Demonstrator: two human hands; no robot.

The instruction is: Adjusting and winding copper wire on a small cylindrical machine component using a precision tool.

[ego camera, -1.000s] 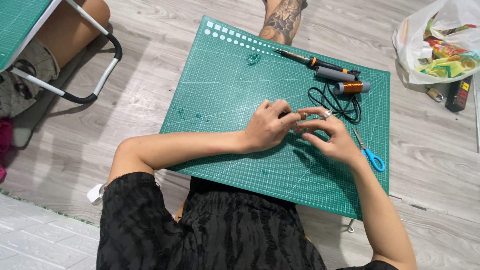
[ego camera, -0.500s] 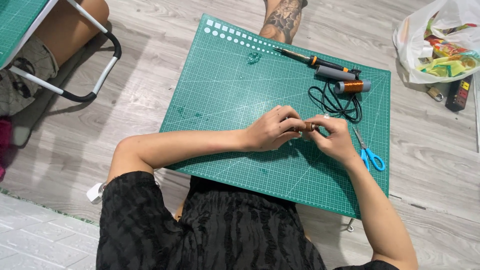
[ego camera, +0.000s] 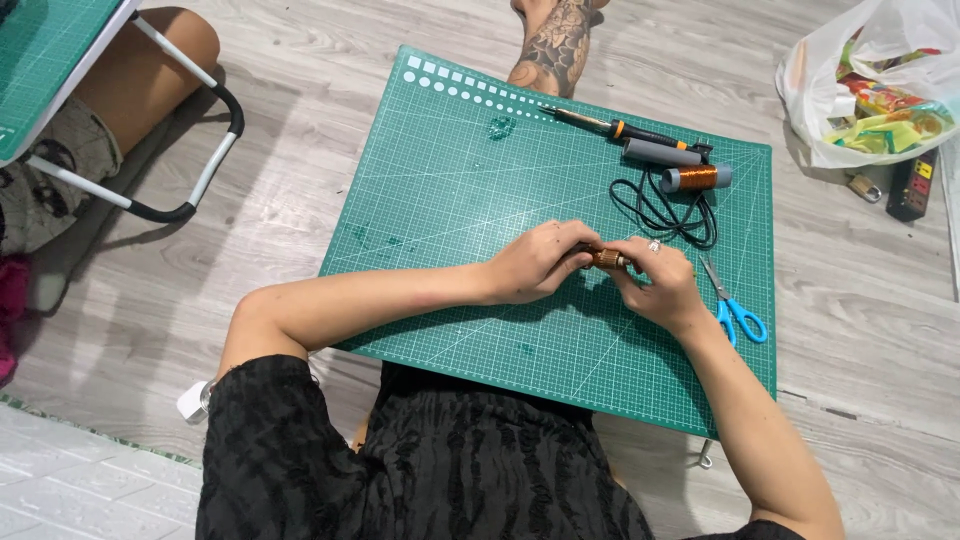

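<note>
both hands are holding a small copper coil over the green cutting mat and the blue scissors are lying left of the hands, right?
Not quite. The head view shows the blue scissors lying to the right of the hands, beside the right hand. The rest holds: the left hand and the right hand hold a small copper coil over the green cutting mat.

Both forearms angled inward, left hand [ego camera: 540, 262] and right hand [ego camera: 655, 280] meeting, fingers [ego camera: 575, 240] curled closed

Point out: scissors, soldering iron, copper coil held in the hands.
scissors [ego camera: 738, 312]: head view, on the blue handles.
soldering iron [ego camera: 640, 133]: head view, on the black and orange grip.
copper coil [ego camera: 606, 259]: head view, on the copper winding showing between the two hands.
</note>
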